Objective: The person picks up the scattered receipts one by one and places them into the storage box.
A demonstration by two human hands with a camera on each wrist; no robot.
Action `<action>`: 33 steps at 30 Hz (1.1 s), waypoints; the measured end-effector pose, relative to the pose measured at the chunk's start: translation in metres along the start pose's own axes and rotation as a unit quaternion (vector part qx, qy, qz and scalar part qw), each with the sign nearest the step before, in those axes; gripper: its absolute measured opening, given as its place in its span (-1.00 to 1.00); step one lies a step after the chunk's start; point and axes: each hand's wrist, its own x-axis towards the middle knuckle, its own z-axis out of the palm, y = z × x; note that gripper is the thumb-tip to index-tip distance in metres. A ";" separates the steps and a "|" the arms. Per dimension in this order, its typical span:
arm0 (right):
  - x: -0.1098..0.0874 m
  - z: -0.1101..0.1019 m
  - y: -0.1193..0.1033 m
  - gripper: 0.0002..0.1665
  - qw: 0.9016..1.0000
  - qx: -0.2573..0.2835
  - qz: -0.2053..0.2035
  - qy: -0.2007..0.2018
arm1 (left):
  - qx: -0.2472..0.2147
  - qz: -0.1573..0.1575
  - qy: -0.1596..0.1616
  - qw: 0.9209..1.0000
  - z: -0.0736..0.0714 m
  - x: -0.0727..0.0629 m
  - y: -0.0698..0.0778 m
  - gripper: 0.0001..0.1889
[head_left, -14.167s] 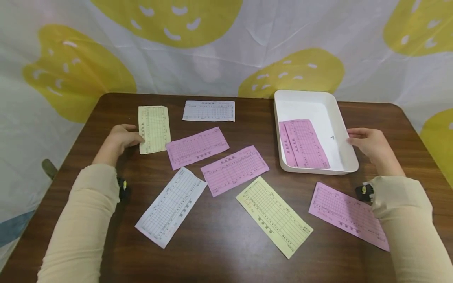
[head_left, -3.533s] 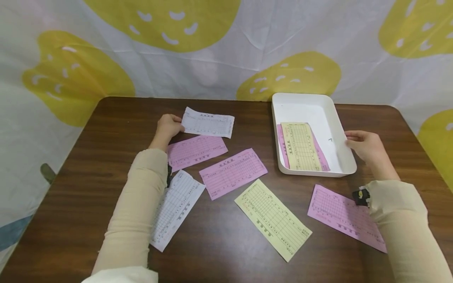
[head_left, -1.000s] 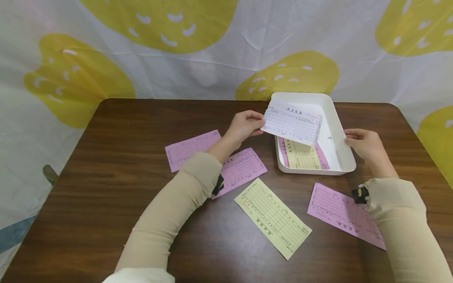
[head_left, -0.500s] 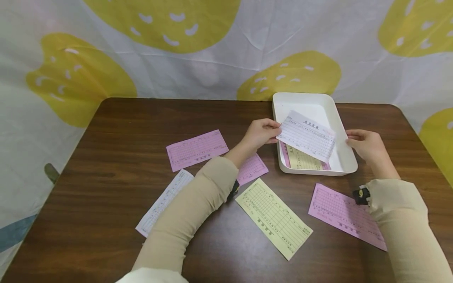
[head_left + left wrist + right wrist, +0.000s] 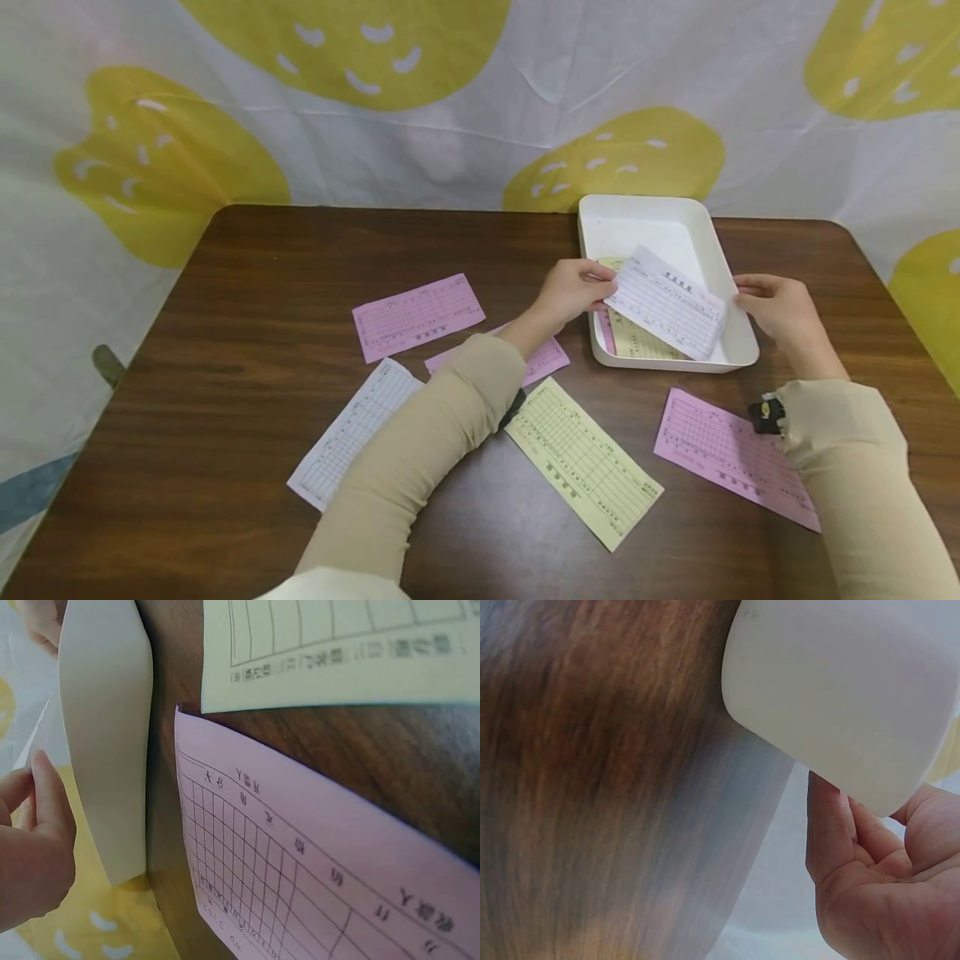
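The left hand [image 5: 576, 287] pinches the white slip [image 5: 671, 307] by one end, apparently so it extends freely over the white tray [image 5: 652, 223]; the right hand [image 5: 783, 310] grips the tray's right wall, presumably for steadiness. The slip is slanted, thin and grid-ruled beneath a printed heading.

From about seven o'clock in the head view, the left forearm [image 5: 420, 458] is stretched toward one o'clock, covered by a beige sleeve. The left hand [image 5: 573, 289] is pointed toward three o'clock, its thumb and fingers drawn into a pinch. From four o'clock, the right forearm [image 5: 866, 467] is angled toward eleven o'clock, likewise sleeved. The right hand [image 5: 782, 307] is turned toward ten o'clock, its fingers bent in a grip.
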 end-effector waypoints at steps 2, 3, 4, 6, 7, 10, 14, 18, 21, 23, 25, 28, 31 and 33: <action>0.000 0.001 0.000 -0.45 1.000 0.001 0.003 -0.003 | 0.007 0.002 0.000 1.000 0.002 0.000 0.001 -0.74; 0.001 0.001 0.001 -0.45 1.000 0.001 0.005 -0.006 | 0.009 0.003 0.001 1.000 0.003 0.000 0.001 -0.74; 0.001 0.001 0.001 -0.44 1.000 0.001 0.009 -0.008 | 0.013 0.004 0.000 1.000 0.003 0.000 0.001 -0.74; 0.001 0.002 0.001 -0.44 1.000 0.001 0.023 -0.005 | 0.024 0.008 0.001 1.000 0.005 0.000 0.002 -0.75; 0.002 0.002 0.001 -0.44 1.000 0.002 0.025 -0.006 | 0.029 0.009 0.002 1.000 0.005 0.000 0.002 -0.76; 0.001 0.002 0.000 -0.44 1.000 0.000 0.025 -0.005 | 0.046 0.012 0.004 0.999 0.007 0.001 0.002 -0.77; -0.001 0.002 0.001 -0.43 1.000 -0.004 0.011 -0.007 | 0.056 0.010 0.009 0.998 0.008 0.003 0.002 -0.78; 0.000 0.002 0.000 -0.43 1.000 -0.004 0.008 -0.005 | 0.066 0.006 0.017 0.998 0.009 0.003 0.002 -0.78; 0.000 0.002 -0.001 -0.44 1.000 0.000 0.007 -0.006 | 0.078 0.005 0.021 0.997 0.008 0.003 0.002 -0.77; -0.001 0.002 -0.001 -0.44 1.000 0.003 0.005 -0.007 | 0.082 0.008 0.023 0.996 0.007 0.002 0.002 -0.77; -0.001 0.001 0.000 -0.44 1.000 0.004 0.003 -0.008 | 0.091 0.011 0.025 0.996 0.006 0.002 0.003 -0.76; -0.001 0.001 0.001 -0.44 1.000 0.003 -0.004 -0.004 | 0.102 0.015 0.027 0.994 0.004 0.002 0.004 -0.76; -0.001 0.002 0.001 -0.45 1.000 -0.002 -0.010 0.003 | 0.110 0.017 0.029 0.993 0.003 0.002 0.005 -0.76; -0.001 0.002 0.001 -0.45 1.000 0.000 -0.010 0.002 | 0.111 0.016 0.029 0.993 0.003 0.002 0.005 -0.76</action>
